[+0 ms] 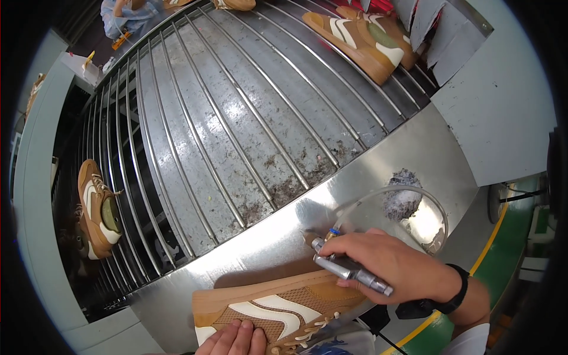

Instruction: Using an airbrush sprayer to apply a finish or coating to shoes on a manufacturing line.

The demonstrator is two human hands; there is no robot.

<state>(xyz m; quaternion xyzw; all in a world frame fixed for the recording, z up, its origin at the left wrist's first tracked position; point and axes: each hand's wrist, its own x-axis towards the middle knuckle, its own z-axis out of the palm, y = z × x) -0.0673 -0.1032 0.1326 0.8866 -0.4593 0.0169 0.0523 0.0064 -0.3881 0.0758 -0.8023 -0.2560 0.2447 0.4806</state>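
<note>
- Container: one white box (80, 64), upper left; something yellow sticks up at it, probably inside, too small to tell.
- Shoes: one in hand, two at rack's (238, 92) left, rear one mostly hidden; two at its upper right; more cut off at top.
- Held shoe (278, 307): on its side at ledge's (251, 245) near edge, sole toward rack.
- Left hand (234, 340): fingers gripping shoe's side.
- Right hand (384, 260): clenched around one air gun (346, 270).
- One clear hose (445, 219), looped; one lint heap (403, 192) on ledge.
</note>
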